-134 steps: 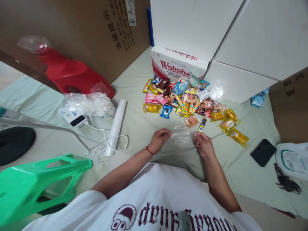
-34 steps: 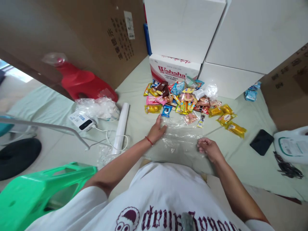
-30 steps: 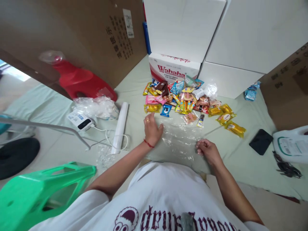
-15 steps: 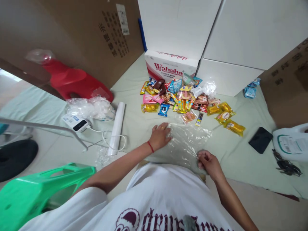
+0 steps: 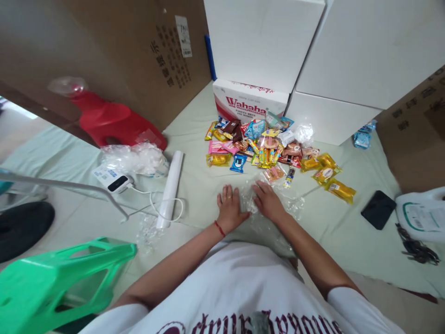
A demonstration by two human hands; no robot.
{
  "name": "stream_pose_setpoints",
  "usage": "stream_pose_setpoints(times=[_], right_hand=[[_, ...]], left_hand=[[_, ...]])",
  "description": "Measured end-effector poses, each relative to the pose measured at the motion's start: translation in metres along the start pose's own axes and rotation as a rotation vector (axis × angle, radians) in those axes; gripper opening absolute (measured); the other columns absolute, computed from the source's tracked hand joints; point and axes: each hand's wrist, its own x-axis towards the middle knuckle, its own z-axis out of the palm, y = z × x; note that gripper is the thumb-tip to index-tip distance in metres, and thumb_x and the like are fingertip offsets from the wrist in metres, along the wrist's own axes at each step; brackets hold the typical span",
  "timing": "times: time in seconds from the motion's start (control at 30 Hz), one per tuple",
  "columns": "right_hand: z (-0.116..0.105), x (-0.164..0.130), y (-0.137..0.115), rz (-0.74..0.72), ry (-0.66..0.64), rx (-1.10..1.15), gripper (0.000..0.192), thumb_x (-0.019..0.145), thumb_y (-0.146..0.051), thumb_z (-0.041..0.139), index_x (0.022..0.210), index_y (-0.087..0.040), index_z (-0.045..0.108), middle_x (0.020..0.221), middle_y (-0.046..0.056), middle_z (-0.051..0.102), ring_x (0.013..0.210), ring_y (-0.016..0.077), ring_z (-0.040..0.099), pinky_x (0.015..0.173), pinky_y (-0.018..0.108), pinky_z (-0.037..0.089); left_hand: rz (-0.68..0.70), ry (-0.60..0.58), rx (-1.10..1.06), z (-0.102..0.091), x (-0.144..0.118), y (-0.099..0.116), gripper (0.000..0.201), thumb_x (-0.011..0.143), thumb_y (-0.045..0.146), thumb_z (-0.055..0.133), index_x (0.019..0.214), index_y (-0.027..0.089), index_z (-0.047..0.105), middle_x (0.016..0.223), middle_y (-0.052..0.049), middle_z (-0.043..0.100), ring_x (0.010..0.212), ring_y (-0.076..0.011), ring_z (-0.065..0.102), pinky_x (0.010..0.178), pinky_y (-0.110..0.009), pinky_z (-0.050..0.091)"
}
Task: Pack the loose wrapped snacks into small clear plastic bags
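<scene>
Left hand (image 5: 230,207) and right hand (image 5: 267,200) lay flat, fingers spread, gripping nothing, both pressing the clear plastic bag (image 5: 274,211) on the green sheet (image 5: 194,185), near the snack pile (image 5: 271,146).

Both hands (image 5: 248,206) flat on clear plastic bag (image 5: 274,211), snack pile (image 5: 274,148) beyond.

A big pile of snack packets (image 5: 269,146) lies on the pale green sheet (image 5: 194,183), in front of a Wahaha box (image 5: 248,101). A white roll (image 5: 170,188) lies near a white cable (image 5: 153,204). A red stool (image 5: 114,125) and a green stool (image 5: 59,276) are on the left. A black phone (image 5: 378,209) lies on the right.
</scene>
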Motion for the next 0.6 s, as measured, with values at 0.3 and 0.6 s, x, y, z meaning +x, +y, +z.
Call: stream_pose_setpoints(times=[0.3,0.6], right_hand=[[0.01,-0.001,0.027,-0.008,0.142,0.149,0.051,0.104,-0.039,0.046,0.15,-0.018,0.056,0.157,0.018,0.05,0.146,0.0296,0.046,0.121,0.054,0.037],[0.024,0.004,0.028,0.039,0.077,0.097,0.059,0.099,-0.044,0.057,0.155,-0.023,0.051,0.164,0.014,0.041,0.151,0.0333,0.039,0.124,0.057,0.032]], left_hand=[[-0.228,-0.143,-1.323,-0.023,0.008,-0.001,0.039,0.066,0.032,0.077,0.071,0.022,0.04,0.082,-0.001,0.069,0.076,-0.0163,0.067,0.08,-0.036,0.058],[-0.341,-0.032,-1.077,-0.032,0.003,-0.01,0.034,0.074,0.05,0.075,0.086,0.018,0.068,0.077,0.0,0.062,0.068,-0.014,0.054,0.066,-0.027,0.045]])
